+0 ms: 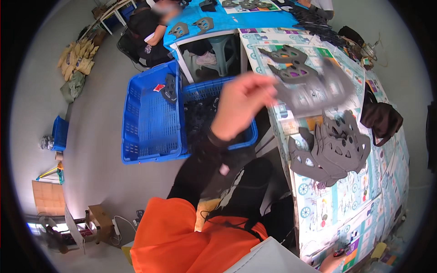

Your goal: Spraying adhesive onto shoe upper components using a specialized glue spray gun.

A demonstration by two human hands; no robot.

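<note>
My left hand (243,102) reaches across to the table, fingers pinched on the edge of a grey cut-out piece (318,93), maybe a shoe upper, smeared by motion. Beneath and beyond it, two similar grey pieces (291,72) with oval holes lie on the table. A heap of stacked grey pieces (337,148) sits closer to me. At the table's near edge, my right hand (333,263) is closed round a small black and red tool (341,251); its kind is too small to make out.
Blue crates (152,132) stand on the floor at left, one with dark pieces inside. A person (148,34) sits at a blue-covered table (273,20) at the far side. A dark cloth bag (382,120) lies on the patterned table (314,200), at its right.
</note>
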